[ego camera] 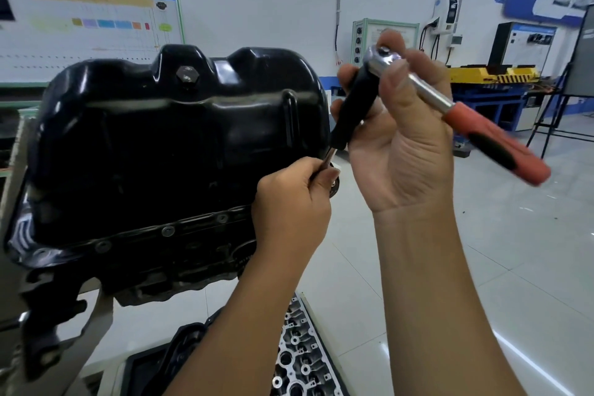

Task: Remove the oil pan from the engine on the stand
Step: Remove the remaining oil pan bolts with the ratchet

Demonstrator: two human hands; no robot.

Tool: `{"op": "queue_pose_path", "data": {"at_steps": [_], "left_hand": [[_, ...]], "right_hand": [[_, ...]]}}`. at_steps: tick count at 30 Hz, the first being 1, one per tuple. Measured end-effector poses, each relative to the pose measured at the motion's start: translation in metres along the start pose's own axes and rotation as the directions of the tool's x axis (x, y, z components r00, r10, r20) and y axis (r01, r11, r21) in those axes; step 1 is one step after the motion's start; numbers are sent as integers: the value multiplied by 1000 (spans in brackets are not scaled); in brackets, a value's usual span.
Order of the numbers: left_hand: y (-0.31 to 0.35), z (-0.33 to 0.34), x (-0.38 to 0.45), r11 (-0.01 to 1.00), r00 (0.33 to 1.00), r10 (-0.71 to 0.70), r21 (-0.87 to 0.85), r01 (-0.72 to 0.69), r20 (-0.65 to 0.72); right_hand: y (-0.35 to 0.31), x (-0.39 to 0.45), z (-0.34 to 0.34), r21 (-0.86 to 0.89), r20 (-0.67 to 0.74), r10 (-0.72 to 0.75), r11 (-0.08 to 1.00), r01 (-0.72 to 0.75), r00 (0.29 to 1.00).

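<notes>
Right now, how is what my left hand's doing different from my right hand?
The left hand sits lower, by the oil pan edge, pinching the thin metal end of the extension bar. The right hand is higher, palm toward the camera, gripping the head of the ratchet, whose orange handle sticks out free. Both hold the same tool.

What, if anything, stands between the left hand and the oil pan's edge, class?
Nothing visible. The left hand pinches the lower end of the ratchet extension right beside the oil pan, at its right edge. The right hand holds the ratchet head above. The socket's contact with a bolt is hidden.
</notes>
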State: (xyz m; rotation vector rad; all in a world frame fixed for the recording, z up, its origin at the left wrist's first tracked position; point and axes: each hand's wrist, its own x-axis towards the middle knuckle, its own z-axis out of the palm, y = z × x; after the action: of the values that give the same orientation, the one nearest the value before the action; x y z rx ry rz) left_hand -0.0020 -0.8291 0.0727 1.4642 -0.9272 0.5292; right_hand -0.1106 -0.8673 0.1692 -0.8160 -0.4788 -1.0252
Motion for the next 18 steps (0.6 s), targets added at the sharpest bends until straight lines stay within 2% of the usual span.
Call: {"op": "queue_pose_path", "data": {"at_steps": [10, 18], "left_hand": [[6, 1, -1, 999, 999, 14, 30, -13, -50], [8, 0, -2, 998, 997, 28, 51, -24, -77]], "right_hand": [[2, 2, -1, -135, -10, 10, 991, -11, 1000], [10, -8, 12, -204, -40, -77, 977, 67, 996]]}}
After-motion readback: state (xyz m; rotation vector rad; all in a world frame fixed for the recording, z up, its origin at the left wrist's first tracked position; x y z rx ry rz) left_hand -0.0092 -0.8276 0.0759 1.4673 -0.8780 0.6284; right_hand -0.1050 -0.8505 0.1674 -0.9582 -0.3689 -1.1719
